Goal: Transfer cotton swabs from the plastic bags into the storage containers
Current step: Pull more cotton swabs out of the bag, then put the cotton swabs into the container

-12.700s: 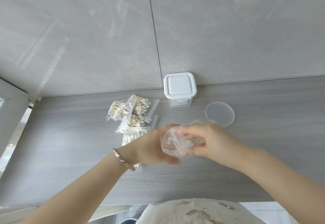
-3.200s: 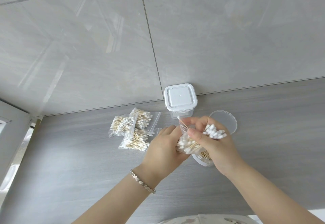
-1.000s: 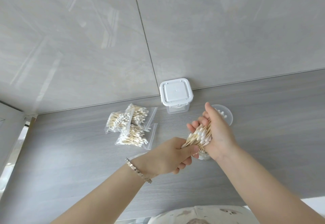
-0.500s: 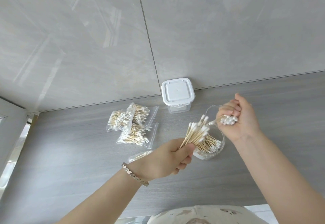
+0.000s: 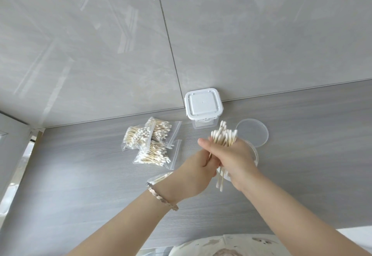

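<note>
While a bundle of wooden-stemmed, white-tipped cotton swabs (image 5: 223, 136) stands nearly upright over the round clear plastic container (image 5: 255, 153), the right hand (image 5: 233, 159) has its grip wrapped round the bundle's middle. The left hand (image 5: 194, 172) has its grip clenched on the lower stems. Just beyond, a round clear lid (image 5: 252, 133) lies on the grey wood-grain table (image 5: 80, 175) and a square clear box (image 5: 203, 104) with a white clip lid sits against the grey tiled wall (image 5: 261, 34). To the left, three clear zip bags (image 5: 149, 142) of swabs overlap, and another flattened bag (image 5: 159, 177) lies by the braceleted left wrist.
</note>
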Tool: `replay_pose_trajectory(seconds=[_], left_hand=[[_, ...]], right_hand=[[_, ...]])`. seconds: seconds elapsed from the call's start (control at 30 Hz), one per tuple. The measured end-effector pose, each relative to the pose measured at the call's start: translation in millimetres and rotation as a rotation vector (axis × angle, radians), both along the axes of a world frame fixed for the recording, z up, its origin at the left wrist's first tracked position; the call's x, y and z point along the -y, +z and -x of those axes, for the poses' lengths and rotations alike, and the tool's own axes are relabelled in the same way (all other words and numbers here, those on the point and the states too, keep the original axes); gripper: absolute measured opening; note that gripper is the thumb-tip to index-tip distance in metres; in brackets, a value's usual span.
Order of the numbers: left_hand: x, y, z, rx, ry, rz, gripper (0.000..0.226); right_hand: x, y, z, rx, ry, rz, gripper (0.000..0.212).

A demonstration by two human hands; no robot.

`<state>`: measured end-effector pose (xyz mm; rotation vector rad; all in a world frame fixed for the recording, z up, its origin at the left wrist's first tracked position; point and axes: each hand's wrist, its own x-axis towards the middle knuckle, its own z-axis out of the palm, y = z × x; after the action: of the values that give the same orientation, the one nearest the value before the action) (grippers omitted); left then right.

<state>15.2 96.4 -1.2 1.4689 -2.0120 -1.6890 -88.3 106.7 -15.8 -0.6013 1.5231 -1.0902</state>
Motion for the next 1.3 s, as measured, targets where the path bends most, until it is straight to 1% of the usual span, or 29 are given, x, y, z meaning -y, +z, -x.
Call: replay_pose_trajectory(seconds=[0.07,0.13,0.23,0.3,0.33,0.4,0.43,0.47,0.5,0.57,0.63,0.67,0.7,0.77,0.83,0.9,0.93,1.03,1.13,1.2,1.23,1.3], left_hand=[[-1,-2,1,0.084,-0.068,0.145,0.014],[-4,-3,2,0.091,-0.012,0.137,0.019],[-6,-2,4,-0.026,0.235,-0.05,0.031],[-2,-4,5,-0.169,0.405,-0.186,0.034],[0,-4,6,-0.259,0.506,-0.272,0.031],[2,-1,7,-0.481,0.696,-0.481,0.015],[3,2,8,-0.579,0.761,-0.58,0.012],[4,4,8,-0.638,0.794,-0.644,0.014],[5,5,8,-0.655,0.809,-0.663,0.015],[10,1,5,-0.588,0.84,-0.59,0.017],[14,-8,-2,-0.52,0.896,-0.52,0.027],[15,-12,-4,-0.527,0.924,-0.537,0.032],[14,-13,-6,-0.57,0.941,-0.592,0.038],[11,-13,-6,-0.709,0.952,-0.764,0.046],[8,-10,-3,-0.871,0.965,-0.892,0.051],[8,-7,0,-1.008,0.949,-0.956,0.055],[9,-5,0,-1.036,0.924,-0.96,0.057],[12,-1,1,-1.059,0.884,-0.957,0.064],[11,0,2,-1.051,0.86,-0.926,0.065],[9,0,2,-1.03,0.798,-0.889,0.062],[8,-1,2,-0.997,0.764,-0.868,0.06],[7,-5,-1,-0.838,0.71,-0.755,0.057]], right_hand=[[0,-5,0,0.031,-0.045,-0.051,0.021],[1,-9,-2,0.107,-0.12,-0.06,0.02],[4,-10,0,0.263,-0.243,-0.016,0.025],[4,-12,0,0.298,-0.266,0.005,0.033],[2,-14,-2,0.304,-0.254,0.01,0.037],[0,-17,-7,0.327,-0.245,0.017,0.04],[0,-17,-10,0.339,-0.253,0.024,0.041],[0,-18,-11,0.34,-0.271,0.032,0.043],[1,-17,-12,0.34,-0.292,0.038,0.045],[4,-15,-10,0.353,-0.341,0.062,0.044],[8,-8,-6,0.373,-0.399,0.123,0.037],[10,-4,-4,0.35,-0.409,0.175,0.033],[11,4,-3,0.306,-0.399,0.239,0.031],[9,21,-6,0.191,-0.324,0.378,0.028],[4,32,-13,0.105,-0.231,0.453,0.021],[0,31,-19,0.034,-0.154,0.49,0.016],[-1,29,-20,0.002,-0.122,0.503,0.022],[-3,25,-20,-0.014,-0.084,0.506,0.043],[-4,22,-18,0.01,-0.078,0.497,0.049],[-3,18,-17,0.012,-0.049,0.455,0.043],[-3,18,-16,0.024,-0.04,0.414,0.036],[-3,16,-11,0.041,-0.013,0.325,0.022]])
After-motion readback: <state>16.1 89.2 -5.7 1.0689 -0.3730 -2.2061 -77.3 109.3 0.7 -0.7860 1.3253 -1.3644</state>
